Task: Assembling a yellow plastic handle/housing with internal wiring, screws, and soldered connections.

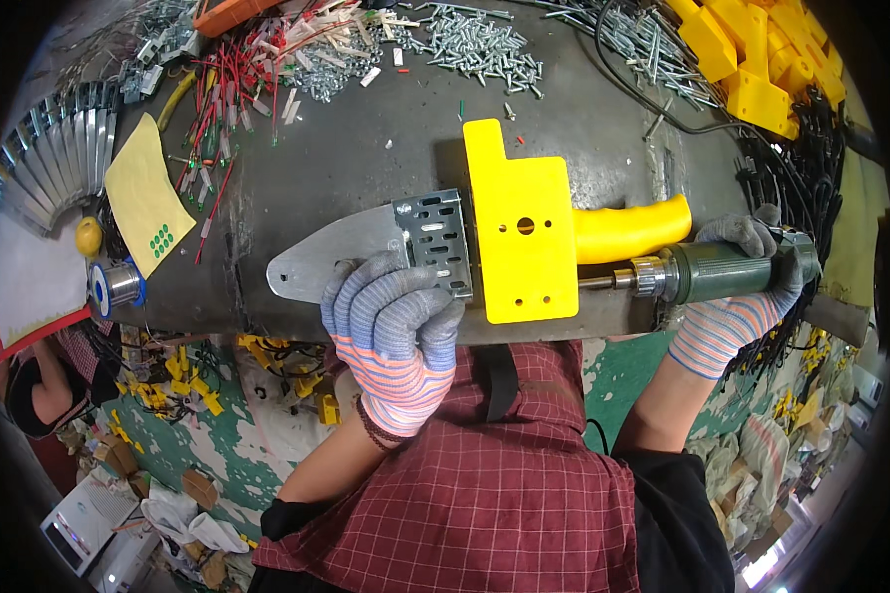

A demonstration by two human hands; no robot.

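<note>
Two-handed grip: above the dark workbench (316, 168), the left hand (386, 316) clasps the yellow-handled metal-plate tool (524, 188) and the right hand (776, 296) encircles the green power screwdriver (717, 273), whose bit (600, 283), its tip hidden at the tool's edge, should probably sit square and centred under steady, light pressure.
</note>
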